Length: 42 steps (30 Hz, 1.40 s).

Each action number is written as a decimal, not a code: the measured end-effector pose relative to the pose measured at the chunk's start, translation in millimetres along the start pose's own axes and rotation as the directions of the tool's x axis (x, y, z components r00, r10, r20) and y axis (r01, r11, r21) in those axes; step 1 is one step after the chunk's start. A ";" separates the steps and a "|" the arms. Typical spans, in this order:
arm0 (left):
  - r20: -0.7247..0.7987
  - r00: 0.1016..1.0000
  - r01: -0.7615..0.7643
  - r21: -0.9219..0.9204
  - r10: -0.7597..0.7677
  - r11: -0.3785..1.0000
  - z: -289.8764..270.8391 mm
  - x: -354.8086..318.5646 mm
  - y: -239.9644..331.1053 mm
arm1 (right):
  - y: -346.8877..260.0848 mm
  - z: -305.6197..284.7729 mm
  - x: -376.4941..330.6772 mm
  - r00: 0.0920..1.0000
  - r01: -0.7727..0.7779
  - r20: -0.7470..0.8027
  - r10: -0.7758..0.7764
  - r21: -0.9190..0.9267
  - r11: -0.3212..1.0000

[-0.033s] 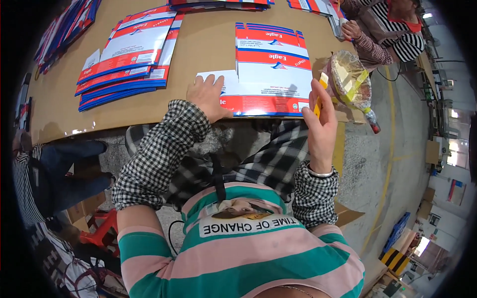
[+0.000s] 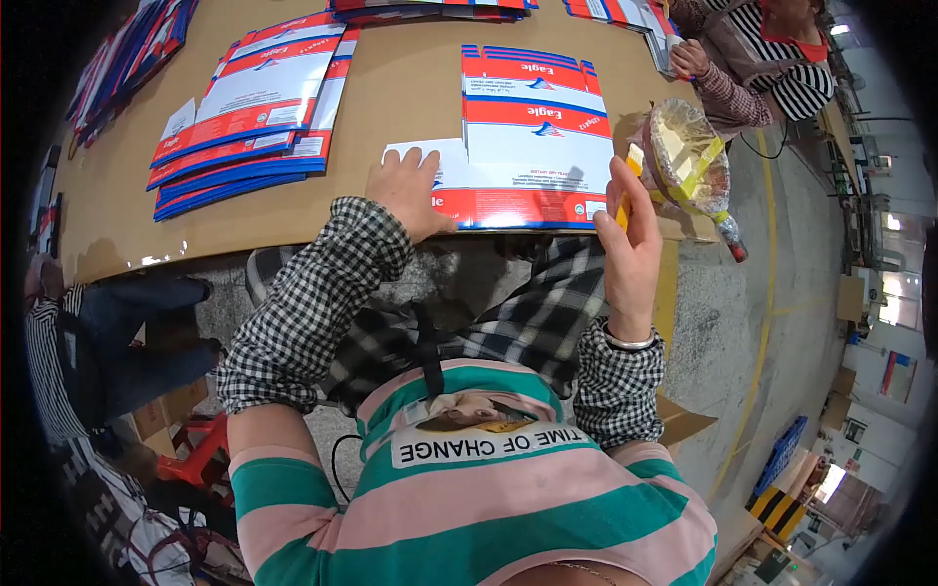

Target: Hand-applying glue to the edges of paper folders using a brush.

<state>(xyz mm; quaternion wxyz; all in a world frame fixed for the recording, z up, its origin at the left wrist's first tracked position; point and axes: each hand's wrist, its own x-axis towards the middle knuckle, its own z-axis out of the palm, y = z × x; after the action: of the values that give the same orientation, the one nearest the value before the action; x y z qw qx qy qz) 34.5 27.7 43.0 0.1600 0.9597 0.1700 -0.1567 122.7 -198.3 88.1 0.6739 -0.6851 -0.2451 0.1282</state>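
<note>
I see no shift since the earlier frame: left hand (image 2: 408,191) still flat, fingers spread, on the flattened carton (image 2: 532,137); right hand (image 2: 630,244) beside it still pinching a yellow tool (image 2: 625,195).

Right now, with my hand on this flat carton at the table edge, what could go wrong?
The flat carton lies right at the table edge, pinned only by your left hand; lifting it might let the carton slide off. The bowl of tape rolls sits at the corner, close to your raised right hand, and could get knocked down.
</note>
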 end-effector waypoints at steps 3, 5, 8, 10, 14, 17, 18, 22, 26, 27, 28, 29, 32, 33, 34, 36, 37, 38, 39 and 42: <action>-0.005 1.000 0.015 0.031 -0.015 0.999 -2.4 -1.4 5.6 | 1.4 -2.0 -0.2 1.000 -0.012 -0.016 0.012 -0.015 1.000; -0.074 0.997 0.002 -0.022 -0.004 1.000 -1.0 -4.3 8.5 | 2.5 -3.7 1.2 1.000 0.006 -0.015 -0.006 -0.031 1.000; -0.128 0.992 0.001 -0.103 -0.015 0.995 -3.2 -3.9 8.5 | 2.5 -5.4 3.5 0.999 0.033 -0.013 -0.033 -0.052 0.998; -0.113 0.993 0.017 -0.131 -0.032 0.991 -2.6 0.0 5.2 | 3.2 -6.2 4.6 0.999 0.044 -0.011 -0.045 -0.058 0.997; -0.149 0.989 -0.044 -0.263 0.004 0.964 0.3 3.9 0.3 | 7.0 -8.8 5.0 0.999 0.033 -0.037 -0.034 -0.033 0.999; -0.175 0.984 -0.070 -0.303 0.017 0.950 2.9 2.9 0.2 | 8.2 -11.3 5.3 0.999 0.024 -0.046 -0.025 -0.021 0.999; -0.215 0.976 -0.102 -0.308 0.035 0.946 4.7 2.7 -0.4 | 8.1 -11.5 5.3 0.998 0.033 -0.046 -0.033 -0.016 0.999; -0.259 0.966 -0.110 -0.332 0.022 0.937 9.8 11.2 -6.6 | 0.7 -9.0 7.7 0.994 0.095 -0.049 -0.093 0.044 0.994; -0.254 0.967 -0.099 -0.375 0.000 0.922 7.7 17.6 -4.5 | -12.9 -5.6 6.9 0.990 0.144 -0.018 -0.143 0.090 0.985; -0.201 0.979 -0.056 -0.414 -0.031 0.909 6.8 18.9 -3.7 | -15.4 -4.5 7.0 0.989 0.149 0.000 -0.150 0.110 0.983; -0.200 0.979 -0.057 -0.411 -0.029 0.910 9.0 19.9 -4.7 | -16.6 -4.1 6.6 0.989 0.149 -0.003 -0.150 0.111 0.983; -0.234 0.972 -0.071 -0.404 -0.028 0.912 14.1 21.7 -7.2 | -17.2 -3.8 5.9 0.989 0.144 0.011 -0.147 0.124 0.982; -0.366 0.931 -0.151 -0.398 -0.006 0.905 31.2 25.3 -11.5 | -17.4 -3.4 5.5 0.993 0.119 0.010 -0.120 0.111 0.987; -0.464 0.886 -0.217 -0.394 0.011 0.893 36.7 26.0 -13.0 | -16.6 -3.2 5.8 0.995 0.099 -0.002 -0.099 0.084 0.992; -0.461 0.887 -0.217 -0.392 0.012 0.894 39.4 25.9 -14.0 | -14.0 -4.6 6.7 0.995 0.097 -0.004 -0.097 0.085 0.992; -0.449 0.893 -0.228 -0.421 0.016 0.878 44.3 25.8 -16.7 | -6.7 -8.0 8.7 0.995 0.096 -0.043 -0.094 0.054 0.994; -0.444 0.896 -0.227 -0.420 0.019 0.879 42.3 25.6 -15.1 | -5.5 -7.7 9.7 0.995 0.092 -0.047 -0.090 0.055 0.994; -0.387 0.921 -0.173 -0.514 -0.048 0.840 39.5 26.1 -12.1 | -4.5 -7.3 11.0 0.995 0.062 -0.091 -0.049 0.150 0.987; -0.322 0.940 -0.113 -0.601 -0.110 0.791 37.6 27.0 -9.2 | -3.6 -6.7 12.5 0.992 0.037 -0.130 -0.005 0.244 0.969; -0.442 0.866 -0.182 -0.712 -0.233 0.678 50.5 34.9 -7.0 | -4.9 -1.7 14.8 0.985 0.032 -0.173 0.010 0.236 0.971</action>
<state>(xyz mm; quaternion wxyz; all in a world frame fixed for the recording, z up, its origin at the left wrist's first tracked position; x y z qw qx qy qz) 50.6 25.4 -16.6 0.4793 0.8172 0.2675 0.1759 135.3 -192.4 95.3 0.7704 -0.6066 -0.1726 0.0930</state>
